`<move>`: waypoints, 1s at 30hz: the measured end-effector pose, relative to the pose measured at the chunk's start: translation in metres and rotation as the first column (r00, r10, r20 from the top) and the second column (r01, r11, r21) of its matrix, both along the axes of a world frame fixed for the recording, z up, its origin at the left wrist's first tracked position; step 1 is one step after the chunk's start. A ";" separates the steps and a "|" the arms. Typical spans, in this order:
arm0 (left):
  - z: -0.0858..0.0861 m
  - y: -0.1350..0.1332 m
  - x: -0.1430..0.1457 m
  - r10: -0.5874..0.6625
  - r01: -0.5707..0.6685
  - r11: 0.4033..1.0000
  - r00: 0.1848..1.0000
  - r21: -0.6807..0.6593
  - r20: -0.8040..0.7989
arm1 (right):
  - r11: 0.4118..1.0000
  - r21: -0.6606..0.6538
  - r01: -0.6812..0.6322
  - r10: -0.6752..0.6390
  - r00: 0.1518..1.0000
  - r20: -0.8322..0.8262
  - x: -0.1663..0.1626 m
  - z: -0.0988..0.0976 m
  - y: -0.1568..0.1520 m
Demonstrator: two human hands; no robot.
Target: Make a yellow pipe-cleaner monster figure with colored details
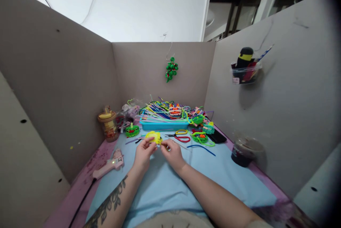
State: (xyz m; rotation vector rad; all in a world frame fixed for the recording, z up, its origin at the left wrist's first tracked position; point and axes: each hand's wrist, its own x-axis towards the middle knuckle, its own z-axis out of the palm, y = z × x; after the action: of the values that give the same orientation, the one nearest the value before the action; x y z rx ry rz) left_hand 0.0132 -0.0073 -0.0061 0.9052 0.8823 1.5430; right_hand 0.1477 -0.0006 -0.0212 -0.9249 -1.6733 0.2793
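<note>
The yellow fuzzy piece point(153, 136) sits between the two hands, straight ahead of the person and just beyond the fingertips, its longer axis seeming to run side to side. It lies nearer the left hand point(145, 151), whose thumb and fingers pinch its near left part; the right hand point(172, 150) pinches at its right edge, where a small dark bit is too tiny to identify. Just right and beyond are the pliers point(175, 135); farther off stands the blue tray point(165, 126), and a glue gun point(109, 165) lies left on the worktop point(86, 171).
</note>
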 end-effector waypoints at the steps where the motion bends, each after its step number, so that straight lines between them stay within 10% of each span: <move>1: 0.000 0.000 0.000 0.004 -0.004 1.000 1.000 0.004 0.001 | 1.000 -0.005 0.008 -0.008 1.000 0.000 0.000 0.000 0.000; 21: 0.000 -0.001 0.002 0.076 -0.059 0.989 0.989 0.133 -0.124 | 0.893 -0.381 -0.241 0.102 0.932 -0.348 -0.009 0.004 0.005; 30: 0.003 -0.002 0.002 0.071 -0.064 0.996 0.992 0.069 -0.104 | 0.925 -0.288 -0.248 0.134 0.922 -0.364 -0.009 0.005 0.000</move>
State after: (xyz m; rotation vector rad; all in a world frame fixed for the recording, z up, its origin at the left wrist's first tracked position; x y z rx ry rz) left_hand 0.0152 -0.0092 -0.0035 1.0223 0.9512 1.6017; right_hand 0.1387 -0.0002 -0.0159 -0.8929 -1.4178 0.8299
